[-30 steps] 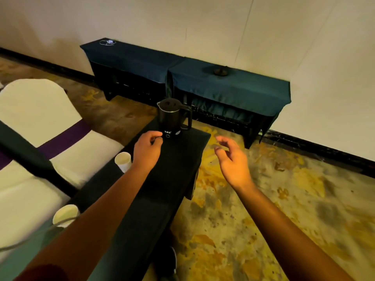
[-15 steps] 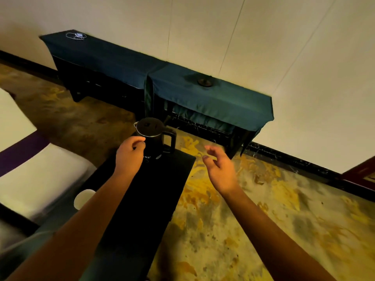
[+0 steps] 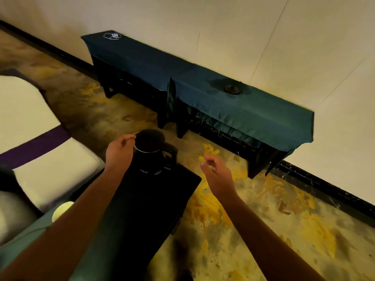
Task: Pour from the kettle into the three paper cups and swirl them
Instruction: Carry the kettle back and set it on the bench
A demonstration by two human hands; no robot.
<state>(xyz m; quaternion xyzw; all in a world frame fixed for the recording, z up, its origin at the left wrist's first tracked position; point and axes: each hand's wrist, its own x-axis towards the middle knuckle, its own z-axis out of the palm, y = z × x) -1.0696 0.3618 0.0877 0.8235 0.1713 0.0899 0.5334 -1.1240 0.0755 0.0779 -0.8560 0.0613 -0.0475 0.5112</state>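
Note:
A black kettle [image 3: 152,151] stands at the far end of a dark-clothed table [image 3: 146,203], its handle pointing right. My left hand [image 3: 118,154] is against the kettle's left side, with fingertips at the rim near the spout. My right hand [image 3: 216,173] hovers to the right of the handle, fingers loosely curled and apart, holding nothing. One white paper cup [image 3: 61,210] shows at the table's left edge, partly hidden by my left forearm. No other cup is in view.
A chair with a white cover and purple band [image 3: 36,142] stands left of the table. Two low tables draped in teal cloth [image 3: 223,102] line the wall behind, one bearing a small dark round object [image 3: 232,89]. Patterned yellow-brown carpet [image 3: 263,220] lies to the right.
My left hand has risen from the kettle's base to its rim. My right hand stays open beside the handle. My view has shifted, so only one cup still shows.

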